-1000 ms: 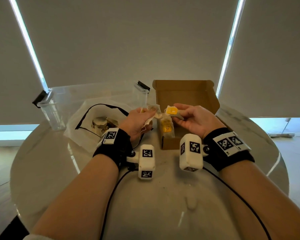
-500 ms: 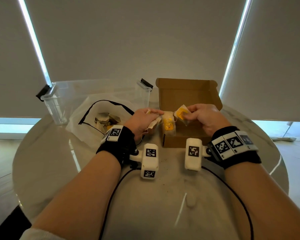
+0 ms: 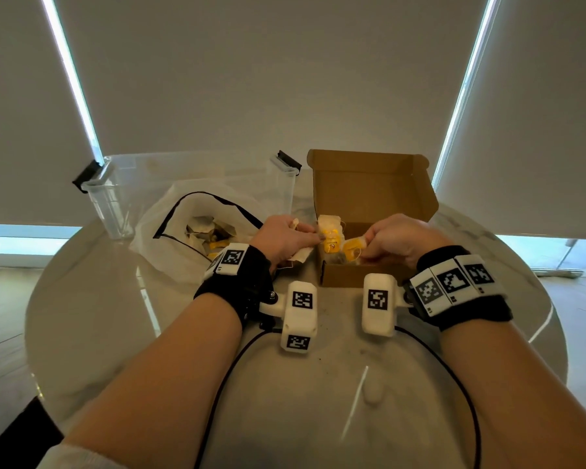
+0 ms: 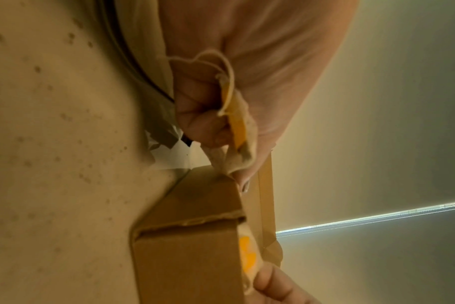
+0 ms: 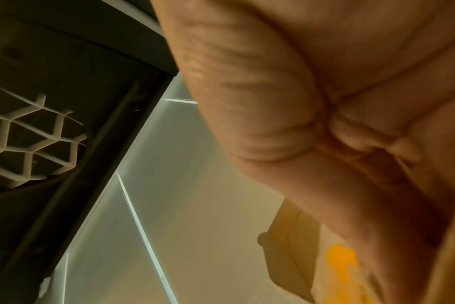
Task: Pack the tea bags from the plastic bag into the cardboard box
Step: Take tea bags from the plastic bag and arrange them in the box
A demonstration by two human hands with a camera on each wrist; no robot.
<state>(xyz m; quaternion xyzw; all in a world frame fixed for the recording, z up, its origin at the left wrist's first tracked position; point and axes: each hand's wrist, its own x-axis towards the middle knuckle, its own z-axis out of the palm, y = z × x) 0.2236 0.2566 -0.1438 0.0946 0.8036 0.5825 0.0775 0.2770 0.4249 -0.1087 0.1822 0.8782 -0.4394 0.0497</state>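
Right hand [image 3: 400, 238] had dropped lower into the open brown cardboard box [image 3: 369, 194], pinching a yellow-tagged paper tea bag [image 3: 352, 247] | left hand [image 3: 285, 236] pinched beige tea bags [image 4: 238, 127] at the box's left wall | upright tea bag [image 3: 330, 231] stood long axis vertical | white plastic bag [image 3: 197, 231] lay left of the box.

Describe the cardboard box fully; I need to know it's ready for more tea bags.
The cardboard box is plain brown corrugated card, standing on the table with its lid flap upright behind. Yellow-tagged tea bags stand inside at its left. The right hand lowers another into it; the left hand, holding tea bags, is at its left edge.
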